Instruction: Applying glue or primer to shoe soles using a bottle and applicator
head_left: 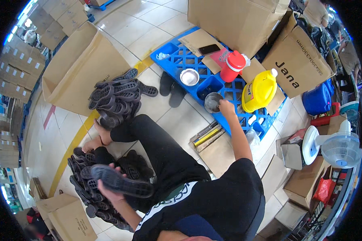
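Observation:
My left hand (111, 192) grips a dark shoe sole (122, 181), holding it tilted over my lap with its broad end toward the left. My right hand (227, 107) reaches out to a round metal bowl (213, 102) on the near edge of a blue plastic pallet (175, 38). Its fingers are closed at the bowl's right side; what they hold is too small to make out. Under and beside my left hand lies a pile of dark soles (81, 176). A second heap of soles (118, 96) rests by my feet.
On the pallet are a white-rimmed bowl (189, 77), a black phone (209, 49), a red jug (232, 66) and a yellow jug (260, 91). Cardboard boxes (80, 72) surround me. A white fan (340, 149) stands at the right. Two black slippers (176, 94) lie beside the pallet.

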A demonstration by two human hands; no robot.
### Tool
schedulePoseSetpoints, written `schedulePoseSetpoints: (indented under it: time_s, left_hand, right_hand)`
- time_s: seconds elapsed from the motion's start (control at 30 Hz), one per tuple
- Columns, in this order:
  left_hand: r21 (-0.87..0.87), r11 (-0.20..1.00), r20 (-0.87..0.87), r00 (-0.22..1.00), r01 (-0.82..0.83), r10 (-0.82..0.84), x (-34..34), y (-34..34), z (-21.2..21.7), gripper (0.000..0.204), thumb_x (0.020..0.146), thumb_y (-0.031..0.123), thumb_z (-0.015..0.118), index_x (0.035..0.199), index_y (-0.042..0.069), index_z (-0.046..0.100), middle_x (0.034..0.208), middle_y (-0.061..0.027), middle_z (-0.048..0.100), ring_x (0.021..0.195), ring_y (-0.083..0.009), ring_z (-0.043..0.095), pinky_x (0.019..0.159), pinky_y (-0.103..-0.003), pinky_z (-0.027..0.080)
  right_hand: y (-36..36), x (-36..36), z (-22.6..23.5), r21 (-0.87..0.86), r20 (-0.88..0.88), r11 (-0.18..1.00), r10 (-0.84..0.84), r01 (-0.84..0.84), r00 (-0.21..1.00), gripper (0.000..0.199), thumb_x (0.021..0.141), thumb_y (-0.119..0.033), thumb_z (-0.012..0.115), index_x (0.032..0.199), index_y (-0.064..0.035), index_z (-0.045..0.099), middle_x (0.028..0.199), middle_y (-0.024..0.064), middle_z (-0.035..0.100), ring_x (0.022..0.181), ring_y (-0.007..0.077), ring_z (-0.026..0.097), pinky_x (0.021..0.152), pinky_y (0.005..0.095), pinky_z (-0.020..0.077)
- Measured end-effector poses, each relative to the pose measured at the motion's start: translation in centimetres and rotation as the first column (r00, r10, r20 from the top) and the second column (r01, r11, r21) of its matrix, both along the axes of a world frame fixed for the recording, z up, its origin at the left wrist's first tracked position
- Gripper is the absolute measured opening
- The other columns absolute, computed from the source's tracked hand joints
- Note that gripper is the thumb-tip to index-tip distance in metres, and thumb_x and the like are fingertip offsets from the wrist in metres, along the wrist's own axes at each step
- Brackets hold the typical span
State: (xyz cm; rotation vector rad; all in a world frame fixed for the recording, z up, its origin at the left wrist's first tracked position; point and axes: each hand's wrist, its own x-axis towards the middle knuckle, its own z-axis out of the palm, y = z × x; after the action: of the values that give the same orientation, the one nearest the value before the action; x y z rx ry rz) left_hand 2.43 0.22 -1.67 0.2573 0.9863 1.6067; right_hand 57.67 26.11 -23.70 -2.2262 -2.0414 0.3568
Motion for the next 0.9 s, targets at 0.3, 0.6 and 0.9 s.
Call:
schedulePoseSetpoints:
  time_s: [0.3, 0.6, 0.9]
  left_hand:
    - [-0.234, 0.928, 0.113, 0.956, 0.291, -0.272, 5.4, 1.1, -7.1, 0.066, 0.096, 0.046, 0.041, 0.14, -0.003, 0.037, 0.126, -0.0216, 0.059, 0.105, -0.0347, 0.063, 0.086, -0.046, 0.054]
    - [-0.12, 0.969, 0.414, 0.898, 0.218, -0.15, 4.5, -0.8, -11.3, 0.062, 0.094, 0.05, 0.039, 0.126, -0.002, 0.051, 0.115, -0.0154, 0.063, 0.097, -0.0305, 0.064, 0.086, -0.049, 0.053]
    - [-0.043, 0.98, 0.447, 0.881, 0.196, -0.157, 3.9, -1.2, -11.7, 0.062, 0.094, 0.053, 0.039, 0.128, 0.002, 0.051, 0.113, -0.0156, 0.063, 0.097, -0.0315, 0.065, 0.087, -0.05, 0.054]
  right_hand:
    - [-0.5, -0.2, 3.9, 0.482, -0.254, 0.868, 0.006, 0.121, 0.967, 0.014, 0.085, -0.014, 0.062, 0.084, -0.0008, 0.062, 0.085, 0.0194, 0.066, 0.075, 0.0378, 0.065, 0.067, 0.0472, 0.0524]
    - [-2.3, 2.8, 2.1, 0.366, -0.319, 0.845, -0.28, 0.39, 0.905, 0.016, 0.081, -0.013, 0.065, 0.079, 0.0022, 0.062, 0.072, 0.0212, 0.064, 0.068, 0.0384, 0.064, 0.064, 0.0435, 0.0509]
    - [-2.9, 3.3, 0.6, 0.448, -0.378, 0.735, -0.36, 0.509, 0.853, 0.019, 0.08, -0.016, 0.066, 0.08, 0.0032, 0.065, 0.07, 0.0193, 0.066, 0.067, 0.0361, 0.065, 0.062, 0.0431, 0.0508]
